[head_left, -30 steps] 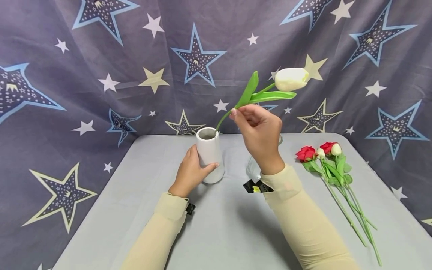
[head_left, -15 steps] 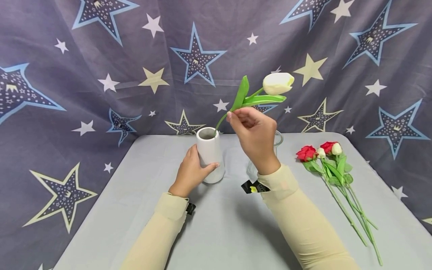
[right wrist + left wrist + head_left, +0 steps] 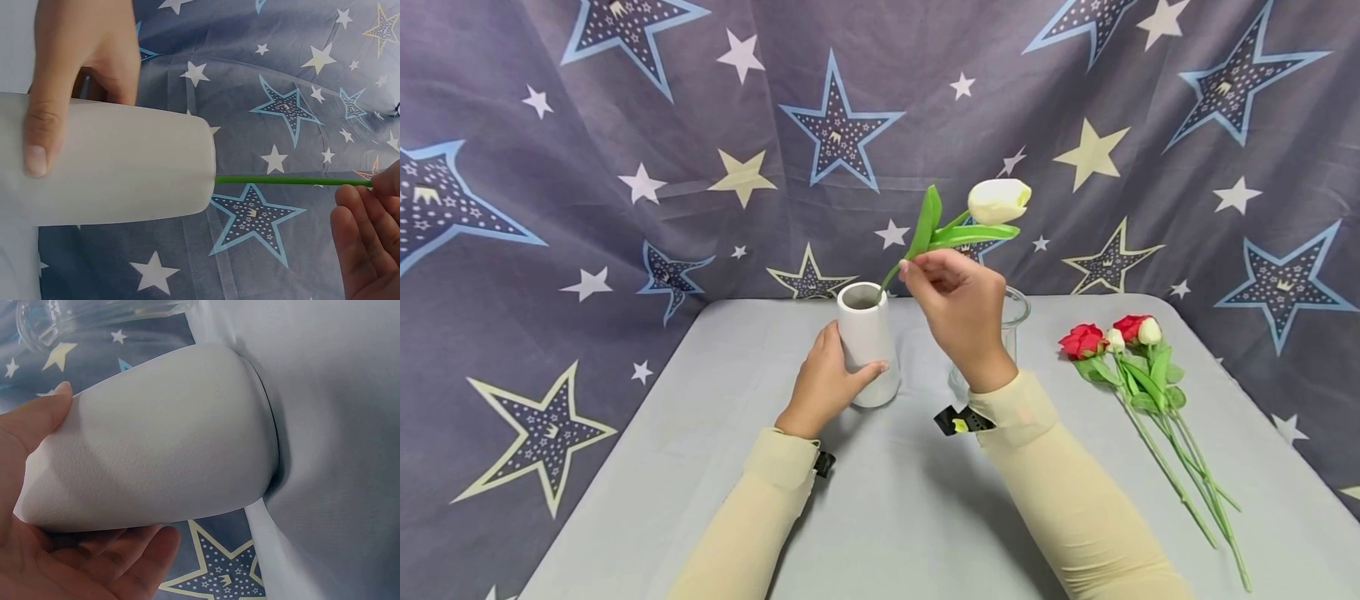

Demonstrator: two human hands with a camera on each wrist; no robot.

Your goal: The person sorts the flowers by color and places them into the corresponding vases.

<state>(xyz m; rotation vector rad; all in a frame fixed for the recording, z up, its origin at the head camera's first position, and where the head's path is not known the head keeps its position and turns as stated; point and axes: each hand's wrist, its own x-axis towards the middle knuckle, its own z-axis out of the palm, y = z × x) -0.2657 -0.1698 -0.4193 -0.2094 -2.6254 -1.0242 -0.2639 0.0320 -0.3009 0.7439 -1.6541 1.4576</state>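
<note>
A white vase point(image 3: 867, 342) stands upright on the table, and my left hand point(image 3: 826, 382) grips it round its side, thumb across the front. In the left wrist view the vase point(image 3: 156, 437) spans the picture, its base on the tabletop. My right hand point(image 3: 961, 312) pinches the green stem of a white tulip point(image 3: 998, 202) between thumb and fingertips, above and right of the vase. The tulip leans right, its lower stem inside the vase mouth. The right wrist view has the stem point(image 3: 287, 180) running straight into the vase.
Behind my right forearm stands a clear glass vase point(image 3: 1017, 310), partly hidden. Red roses point(image 3: 1082, 341) and small white tulips point(image 3: 1148, 332) lie on the grey table point(image 3: 880, 508) at the right. A star-patterned curtain point(image 3: 700, 50) hangs behind the table.
My right hand and the tulip have moved down and left toward the vase, and the stem has slid deeper into it. My left hand and the vase have stayed put.
</note>
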